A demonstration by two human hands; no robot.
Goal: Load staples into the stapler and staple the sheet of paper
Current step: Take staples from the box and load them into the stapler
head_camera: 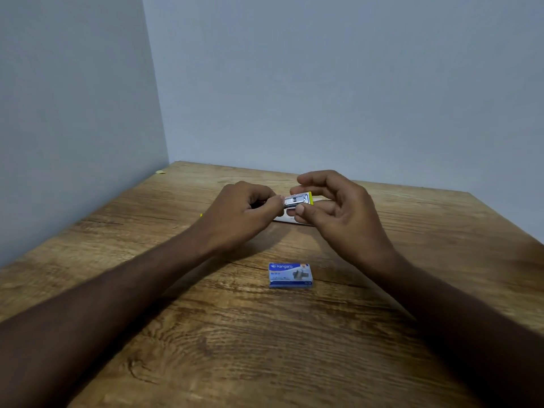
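Observation:
A small stapler [298, 199] with a silver metal body and a yellow end is held above the table between both hands. My right hand [338, 207] pinches it between thumb and forefinger at its right part. My left hand [244, 210] grips its left end with closed fingertips. A blue staple box [290, 275] lies shut on the wooden table [265, 334], nearer to me than the hands. A strip of white paper [284, 219] shows under the hands, mostly hidden by them.
Two grey walls meet at the table's far left corner. A small yellowish scrap [161, 172] lies at the far left edge by the wall. A tiny yellow bit [201, 215] peeks out left of my left wrist.

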